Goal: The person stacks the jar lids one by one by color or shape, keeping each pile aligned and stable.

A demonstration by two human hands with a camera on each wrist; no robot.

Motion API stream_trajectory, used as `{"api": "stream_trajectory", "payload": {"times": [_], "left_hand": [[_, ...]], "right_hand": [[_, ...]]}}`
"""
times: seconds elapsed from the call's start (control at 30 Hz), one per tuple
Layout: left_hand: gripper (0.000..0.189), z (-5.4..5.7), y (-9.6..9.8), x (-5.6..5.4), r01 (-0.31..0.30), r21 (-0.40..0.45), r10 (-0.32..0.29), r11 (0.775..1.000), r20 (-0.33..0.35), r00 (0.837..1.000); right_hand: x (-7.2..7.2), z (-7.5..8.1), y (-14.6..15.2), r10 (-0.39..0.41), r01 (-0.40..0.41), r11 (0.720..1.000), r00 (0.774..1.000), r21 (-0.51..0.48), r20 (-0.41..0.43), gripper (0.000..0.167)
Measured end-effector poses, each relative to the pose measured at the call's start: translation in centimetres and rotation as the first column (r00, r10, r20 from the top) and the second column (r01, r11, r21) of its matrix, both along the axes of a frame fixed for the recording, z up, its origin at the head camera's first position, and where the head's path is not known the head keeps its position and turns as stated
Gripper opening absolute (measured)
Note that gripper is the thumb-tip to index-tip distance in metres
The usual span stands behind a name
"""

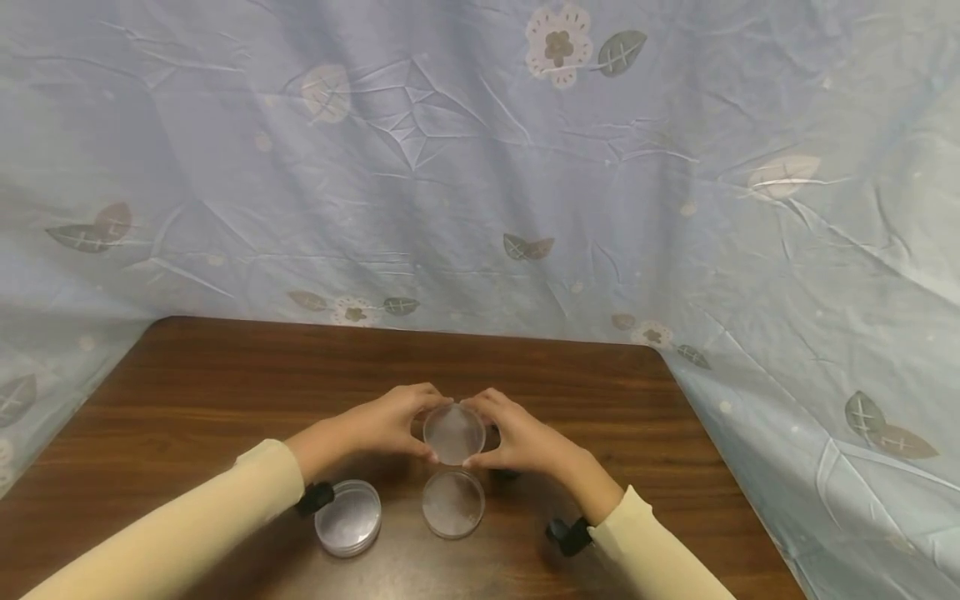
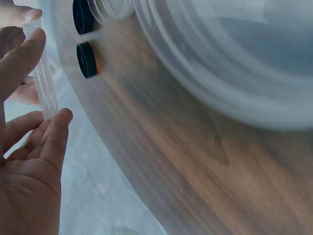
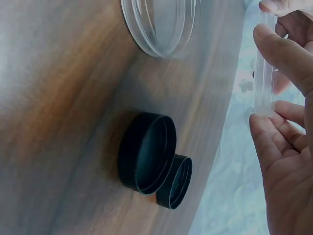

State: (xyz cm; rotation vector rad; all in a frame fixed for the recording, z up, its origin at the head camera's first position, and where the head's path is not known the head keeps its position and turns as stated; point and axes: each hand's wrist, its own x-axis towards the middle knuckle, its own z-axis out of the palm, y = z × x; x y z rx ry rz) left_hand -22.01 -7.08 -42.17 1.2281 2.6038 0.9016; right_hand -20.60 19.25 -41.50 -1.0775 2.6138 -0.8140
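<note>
Between both hands is a clear round petri dish (image 1: 454, 435), raised over the middle of the table. My left hand (image 1: 393, 423) pinches its left side between thumb and fingers. From the right side, my right hand (image 1: 517, 433) grips the same rim. Both wrist views show the dish edge-on, a thin clear band with fingertips at its two ends. Another clear petri dish (image 1: 453, 505) lies on the table just nearer than the held one. Under the left wrist, close to the forearm, stands a small stack of clear dishes (image 1: 348, 517).
Two black round caps, a larger one (image 3: 146, 154) and a smaller one (image 3: 175, 182), sit on the table by the right hand, mostly hidden in the head view. The brown wood-grain table (image 1: 600, 392) ends at a hanging patterned cloth (image 1: 450, 183) behind and beside it.
</note>
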Motion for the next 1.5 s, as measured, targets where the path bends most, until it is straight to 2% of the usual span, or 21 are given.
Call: {"api": "stream_trajectory", "payload": {"times": [0.27, 0.43, 0.6, 0.97, 1.13, 1.33, 1.5], "left_hand": [[0.076, -0.3, 0.7, 1.5, 0.035, 0.0, -0.035, 0.999, -0.019, 0.999], [0.076, -0.6, 0.9, 2.3, 0.03, -0.024, -0.03, 0.999, 0.006, 1.0], [0.076, -0.9, 0.9, 3.0, 0.031, -0.037, -0.031, 0.999, 0.004, 1.0], [0.074, -1.1, 1.1, 4.1, 0.068, -0.054, -0.069, 0.996, -0.025, 0.997], [0.073, -1.2, 1.3, 4.3, 0.077, -0.069, -0.078, 0.995, -0.021, 0.997], [0.075, -1.3, 1.6, 4.7, 0.06, -0.107, -0.059, 0.992, 0.014, 0.998], [0.075, -1.3, 1.7, 5.0, 0.031, -0.151, -0.026, 0.988, 0.035, 0.999]], "right_hand": [[1.8, -0.3, 0.9, -0.013, 0.012, 1.0, 0.999, 0.019, 0.037, 0.081], [2.5, -0.9, 1.1, 0.004, -0.004, 1.0, 0.998, 0.005, 0.056, 0.08], [3.1, -1.5, 0.9, 0.019, -0.019, 1.0, 0.999, -0.004, 0.032, 0.079], [4.6, -2.5, 0.7, -0.008, 0.009, 0.999, 1.0, 0.034, -0.013, 0.077], [4.9, -2.8, 0.7, -0.025, 0.025, 0.999, 1.0, 0.045, 0.001, 0.077], [5.4, -3.0, 0.6, -0.046, 0.043, 0.997, 0.998, 0.067, 0.049, 0.078], [5.5, -3.3, 0.5, -0.046, 0.042, 0.996, 0.998, 0.077, 0.052, 0.077]]}}
